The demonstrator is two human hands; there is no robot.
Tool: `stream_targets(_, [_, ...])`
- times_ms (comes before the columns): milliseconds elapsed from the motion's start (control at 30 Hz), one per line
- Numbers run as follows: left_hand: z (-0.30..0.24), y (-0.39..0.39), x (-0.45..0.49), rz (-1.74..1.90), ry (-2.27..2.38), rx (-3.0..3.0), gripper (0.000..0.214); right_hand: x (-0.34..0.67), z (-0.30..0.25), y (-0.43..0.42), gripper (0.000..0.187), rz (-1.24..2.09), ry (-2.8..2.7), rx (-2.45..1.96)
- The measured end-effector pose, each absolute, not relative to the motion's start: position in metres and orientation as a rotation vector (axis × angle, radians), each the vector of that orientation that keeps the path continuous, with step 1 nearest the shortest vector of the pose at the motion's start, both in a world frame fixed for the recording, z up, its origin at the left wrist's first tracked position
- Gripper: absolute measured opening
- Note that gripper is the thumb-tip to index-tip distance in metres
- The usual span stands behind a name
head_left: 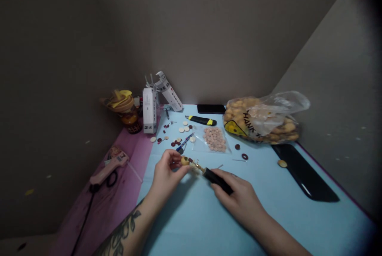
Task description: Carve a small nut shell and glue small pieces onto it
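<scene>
My left hand (170, 170) pinches a small round tan nut-like piece (185, 161) with a dark spot or hollow on it. In my right hand (235, 188) is a rotary tool (217, 181) with a black handle, a brass-coloured collar and a dark red tip. Its tip points left and sits at or right beside the round piece; whether they touch I cannot tell. Pale crumbs show under the tip. Just beyond my left hand lies a blue patterned pen-like stick (185, 142), among dark red and white discs (181, 129).
A plastic bag of tan round pieces (262, 120) lies back right, near a black curved panel (307, 176). A clear packet of pinkish beads (215, 139), a utility knife (201, 120) and white boxes (149, 110) stand or lie behind. A pink glue gun (110, 167) rests left.
</scene>
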State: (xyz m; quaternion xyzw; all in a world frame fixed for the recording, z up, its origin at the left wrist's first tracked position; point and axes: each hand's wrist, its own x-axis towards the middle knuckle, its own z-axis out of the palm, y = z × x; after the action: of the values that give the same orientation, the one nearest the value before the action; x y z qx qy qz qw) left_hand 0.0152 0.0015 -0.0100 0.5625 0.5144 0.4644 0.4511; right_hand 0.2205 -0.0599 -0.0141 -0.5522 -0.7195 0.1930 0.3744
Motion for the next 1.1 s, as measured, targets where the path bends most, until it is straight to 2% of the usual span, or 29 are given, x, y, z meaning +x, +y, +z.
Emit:
stream_targets(500, [-0.0015, 0.0024, 0.0189, 1.111, 1.094, 1.067, 0.03, 0.225, -0.0174, -0.0581, 0.03, 0.41, -1.819, -1.447])
stream_targets(1100, [-0.0031, 0.0012, 0.0192, 1.094, 1.112, 1.068, 0.032, 0.2228, -0.02, -0.0598, 0.03, 0.424, -1.864, -1.406])
